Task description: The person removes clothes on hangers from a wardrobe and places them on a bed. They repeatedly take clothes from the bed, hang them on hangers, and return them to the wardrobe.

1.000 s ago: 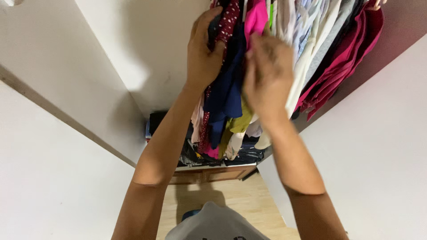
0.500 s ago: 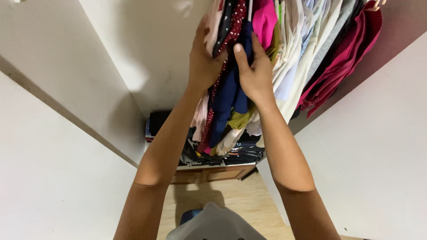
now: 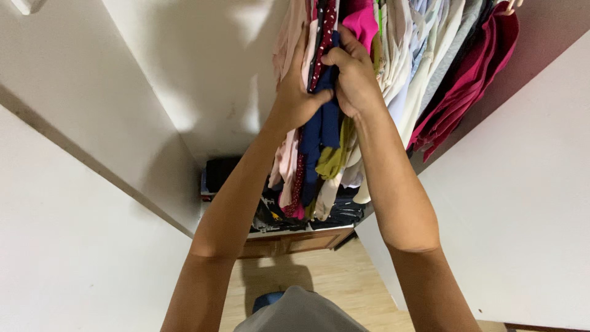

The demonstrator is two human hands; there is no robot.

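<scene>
Fingers (image 3: pixel 337 58) of both hands closed | navy garment (image 3: pixel 322 126) pinched between, hanging below

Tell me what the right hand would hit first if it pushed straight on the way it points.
The right hand already grips the navy garment; pushing on, it would likely press into the pink garment just above its fingers, though depth is unclear.

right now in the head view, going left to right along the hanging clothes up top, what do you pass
white wall → pale pink garment → left hand → navy garment → right hand → white and pale shirts → magenta garment
</scene>
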